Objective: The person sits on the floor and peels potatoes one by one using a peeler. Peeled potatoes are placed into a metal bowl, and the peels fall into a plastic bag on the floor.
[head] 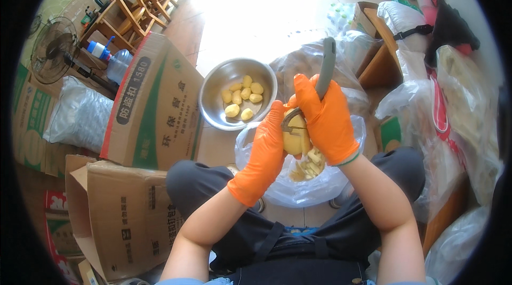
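Both my hands wear orange gloves and meet above a clear plastic bag (276, 193). In my left hand (262, 153) is a yellow, mostly peeled potato (294, 141). My right hand (326, 121) grips a peeler with a grey-green handle (328, 57), which points up and away from me. The peeler's head lies against the upper part of the potato. Potato peelings (308, 169) are heaped in the bag below. Beyond my left hand, a round metal basin (208, 103) holds several peeled potatoes (246, 93).
Large cardboard boxes (160, 97) stand at my left, an opened one (120, 213) nearest me. A floor fan (56, 51) and wooden chairs (128, 9) are farther left. Behind my right hand lies a large translucent bag (298, 65). Plastic bags (424, 113) crowd the right side.
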`<state>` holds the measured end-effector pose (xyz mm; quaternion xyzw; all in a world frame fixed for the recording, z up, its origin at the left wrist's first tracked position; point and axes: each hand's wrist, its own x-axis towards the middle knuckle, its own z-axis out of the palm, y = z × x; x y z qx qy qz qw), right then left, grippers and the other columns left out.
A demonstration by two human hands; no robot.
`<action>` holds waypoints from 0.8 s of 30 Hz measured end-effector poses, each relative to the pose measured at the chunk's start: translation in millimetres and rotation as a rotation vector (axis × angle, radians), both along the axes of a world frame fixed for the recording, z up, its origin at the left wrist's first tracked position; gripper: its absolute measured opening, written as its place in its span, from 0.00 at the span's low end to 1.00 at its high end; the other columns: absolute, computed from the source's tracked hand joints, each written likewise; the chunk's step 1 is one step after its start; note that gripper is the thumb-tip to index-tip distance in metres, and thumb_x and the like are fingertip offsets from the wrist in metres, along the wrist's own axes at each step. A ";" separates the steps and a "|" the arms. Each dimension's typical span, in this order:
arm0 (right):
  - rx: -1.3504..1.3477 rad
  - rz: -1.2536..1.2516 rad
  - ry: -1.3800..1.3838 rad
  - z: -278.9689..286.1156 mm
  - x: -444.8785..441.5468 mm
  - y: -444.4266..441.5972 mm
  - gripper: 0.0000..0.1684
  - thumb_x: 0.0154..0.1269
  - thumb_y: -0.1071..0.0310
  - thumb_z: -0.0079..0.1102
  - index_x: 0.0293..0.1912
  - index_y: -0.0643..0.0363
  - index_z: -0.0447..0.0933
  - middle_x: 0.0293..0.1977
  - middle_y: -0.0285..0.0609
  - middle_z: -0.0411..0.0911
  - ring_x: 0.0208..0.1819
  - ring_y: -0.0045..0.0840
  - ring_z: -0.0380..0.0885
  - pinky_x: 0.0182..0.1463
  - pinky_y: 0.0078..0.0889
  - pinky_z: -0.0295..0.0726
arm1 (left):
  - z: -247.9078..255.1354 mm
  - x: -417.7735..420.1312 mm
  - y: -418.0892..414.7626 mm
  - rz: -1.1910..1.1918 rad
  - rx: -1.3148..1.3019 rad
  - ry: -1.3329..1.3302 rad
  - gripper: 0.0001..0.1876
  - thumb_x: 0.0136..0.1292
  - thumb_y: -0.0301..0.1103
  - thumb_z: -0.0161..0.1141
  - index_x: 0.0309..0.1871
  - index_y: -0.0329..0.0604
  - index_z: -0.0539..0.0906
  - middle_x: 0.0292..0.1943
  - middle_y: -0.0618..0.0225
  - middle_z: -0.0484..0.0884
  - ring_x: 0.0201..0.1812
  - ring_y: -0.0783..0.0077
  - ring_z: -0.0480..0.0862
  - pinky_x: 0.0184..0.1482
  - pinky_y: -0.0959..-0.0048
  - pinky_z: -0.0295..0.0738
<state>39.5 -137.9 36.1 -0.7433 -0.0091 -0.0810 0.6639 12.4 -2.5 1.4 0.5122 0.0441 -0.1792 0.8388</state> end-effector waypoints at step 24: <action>0.139 0.104 0.022 -0.6 -7.0 1.3 0.17 0.75 0.57 0.63 0.37 0.62 0.81 0.32 0.40 0.83 0.42 0.19 0.84 0.44 0.24 0.82 | -8.1 8.0 -8.6 0.207 -0.189 0.005 0.30 0.74 0.66 0.53 0.53 0.44 0.78 0.41 0.67 0.83 0.37 0.73 0.82 0.37 0.73 0.77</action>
